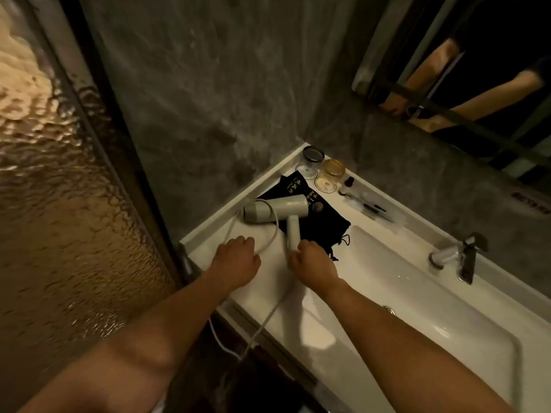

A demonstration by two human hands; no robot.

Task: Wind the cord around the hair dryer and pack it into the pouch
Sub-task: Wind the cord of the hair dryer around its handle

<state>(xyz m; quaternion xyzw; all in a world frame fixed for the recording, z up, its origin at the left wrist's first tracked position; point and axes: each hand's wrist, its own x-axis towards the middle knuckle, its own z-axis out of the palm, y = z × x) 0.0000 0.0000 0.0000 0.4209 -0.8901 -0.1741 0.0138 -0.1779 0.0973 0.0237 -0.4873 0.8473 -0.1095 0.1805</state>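
Observation:
A white hair dryer (275, 208) lies on the white vanity counter (268, 281), partly on top of a black pouch (316, 216) with gold print and a drawstring. My right hand (313, 262) is closed around the bottom of the dryer's handle. My left hand (237, 257) rests on the counter just left of it, fingers curled on the white cord (272, 231). The cord loops up over the dryer's body, then runs back past my hands and hangs off the front edge of the counter.
Two lidded glass jars (323, 171) and small toiletries stand at the back of the counter. A sink basin (417, 293) with a faucet (465, 257) lies to the right. A grey wall and textured glass door close off the left. A mirror hangs upper right.

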